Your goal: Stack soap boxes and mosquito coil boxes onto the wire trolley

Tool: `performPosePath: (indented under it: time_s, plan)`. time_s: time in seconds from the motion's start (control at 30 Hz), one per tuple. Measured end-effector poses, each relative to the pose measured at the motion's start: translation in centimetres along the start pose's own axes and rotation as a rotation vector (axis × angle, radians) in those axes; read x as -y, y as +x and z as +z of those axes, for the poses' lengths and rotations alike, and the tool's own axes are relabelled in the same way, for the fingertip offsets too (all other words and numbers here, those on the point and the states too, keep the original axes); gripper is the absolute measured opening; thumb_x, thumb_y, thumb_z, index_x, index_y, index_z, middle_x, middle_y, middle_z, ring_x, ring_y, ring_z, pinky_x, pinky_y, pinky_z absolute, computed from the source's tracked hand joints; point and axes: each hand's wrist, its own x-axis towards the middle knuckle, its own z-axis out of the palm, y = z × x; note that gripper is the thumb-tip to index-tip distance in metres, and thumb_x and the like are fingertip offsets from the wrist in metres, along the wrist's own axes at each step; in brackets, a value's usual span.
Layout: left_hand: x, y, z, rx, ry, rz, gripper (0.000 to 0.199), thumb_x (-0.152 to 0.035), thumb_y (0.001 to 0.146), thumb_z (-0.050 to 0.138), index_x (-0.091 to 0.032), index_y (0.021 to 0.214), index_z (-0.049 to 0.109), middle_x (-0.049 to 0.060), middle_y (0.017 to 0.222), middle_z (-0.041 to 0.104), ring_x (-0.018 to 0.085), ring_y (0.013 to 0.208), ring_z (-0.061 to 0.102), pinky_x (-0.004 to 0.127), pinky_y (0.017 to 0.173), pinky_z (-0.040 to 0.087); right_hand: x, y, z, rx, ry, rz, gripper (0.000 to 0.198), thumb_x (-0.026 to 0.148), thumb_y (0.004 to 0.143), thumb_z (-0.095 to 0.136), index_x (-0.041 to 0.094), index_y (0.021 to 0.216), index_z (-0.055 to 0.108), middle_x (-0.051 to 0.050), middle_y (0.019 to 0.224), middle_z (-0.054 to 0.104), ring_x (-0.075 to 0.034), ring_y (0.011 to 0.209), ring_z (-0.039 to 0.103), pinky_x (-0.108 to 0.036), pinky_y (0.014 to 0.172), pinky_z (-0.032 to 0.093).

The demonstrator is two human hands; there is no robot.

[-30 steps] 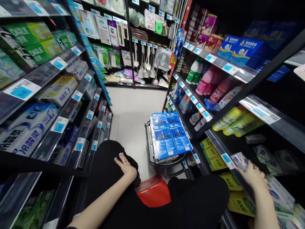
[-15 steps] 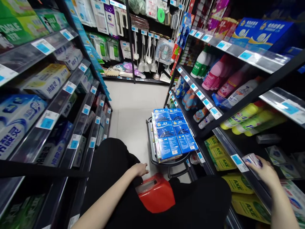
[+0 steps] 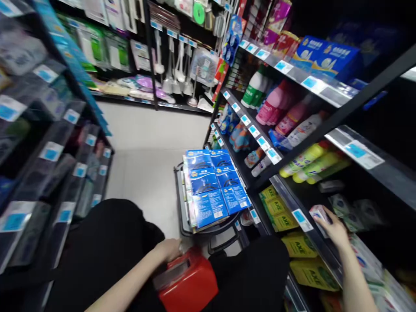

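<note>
My right hand [image 3: 334, 227] reaches to the right-hand shelf, its fingers closed around a small white and pink box [image 3: 319, 213], which looks like boxed soap, at the shelf's front edge. Similar small packs [image 3: 339, 203] lie behind it. Low in front of me, my left hand [image 3: 169, 249] is at the upper edge of a red box-like object [image 3: 191, 281] with a clear window, resting between my knees. Blur and the red object hide its fingertips, so whether it grips anything is unclear.
A black-framed cart [image 3: 178, 190] stacked with blue boxes [image 3: 208, 182] stands ahead on the pale floor [image 3: 139, 138]. Yellow AXE packs [image 3: 302, 246] and several bottles [image 3: 273, 102] line the right shelves. Shelving [image 3: 52, 151] runs along the left, and brushes hang on the rack [image 3: 156, 60] ahead.
The view has swung to the right. My left hand has come down onto the red object's edge. My right hand still holds the small box, now turned more upright at the shelf edge.
</note>
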Motion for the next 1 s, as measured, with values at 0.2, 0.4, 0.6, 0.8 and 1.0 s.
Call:
performPosePath:
  time_s: [0.2, 0.4, 0.6, 0.8, 1.0]
  plan:
    - [0.9, 1.0, 0.3, 0.057, 0.028, 0.033, 0.06, -0.031, 0.077, 0.043, -0.006, 0.13, 0.054, 0.022, 0.12, 0.063, 0.034, 0.112, 0.06, 0.044, 0.095, 0.047, 1.4, -0.5, -0.5, -0.159, 0.26, -0.007, 0.089, 0.066, 0.056, 0.067, 0.014, 0.127, 0.055, -0.015, 0.125, 0.058, -0.033, 0.117, 0.052, -0.048, 0.103, 0.036]
    - [1.5, 1.7, 0.7, 0.067, 0.056, -0.001, 0.06, -0.029, 0.079, 0.043, -0.005, 0.133, 0.051, 0.021, 0.124, 0.061, 0.034, 0.115, 0.058, 0.044, 0.099, 0.044, 9.2, -6.1, -1.6, -0.032, 1.281, 0.014, 0.075, 0.081, 0.074, 0.037, 0.025, 0.12, 0.057, -0.006, 0.097, 0.061, -0.02, 0.076, 0.057, -0.038, 0.067, 0.05]
    - [0.1, 0.4, -0.9, 0.138, 0.127, -0.011, 0.058, -0.028, 0.085, 0.04, -0.004, 0.137, 0.045, 0.022, 0.129, 0.057, 0.031, 0.119, 0.056, 0.039, 0.099, 0.044, 16.9, -10.2, 0.0, 0.231, 1.611, 0.089, 0.062, 0.065, 0.078, 0.047, 0.018, 0.116, 0.058, -0.004, 0.084, 0.053, -0.013, 0.062, 0.044, -0.03, 0.054, 0.045]
    - [-0.8, -0.7, -1.4, 0.166, 0.118, -0.03, 0.059, -0.032, 0.085, 0.044, -0.006, 0.137, 0.044, 0.023, 0.128, 0.058, 0.032, 0.118, 0.056, 0.039, 0.095, 0.046, 19.2, -9.8, 4.8, 0.183, 1.499, 0.299, 0.043, 0.046, 0.074, 0.053, 0.027, 0.112, 0.056, -0.004, 0.101, 0.062, -0.023, 0.091, 0.058, -0.045, 0.079, 0.05]
    - [-0.5, -0.5, -0.8, 0.175, 0.081, -0.059, 0.057, -0.036, 0.083, 0.048, -0.01, 0.134, 0.049, 0.023, 0.126, 0.059, 0.034, 0.115, 0.058, 0.043, 0.092, 0.047, 18.8, -6.6, 12.2, 0.318, 0.978, 0.218, 0.058, 0.044, 0.055, 0.074, 0.02, 0.103, 0.055, -0.007, 0.102, 0.062, -0.029, 0.097, 0.06, -0.046, 0.084, 0.049]
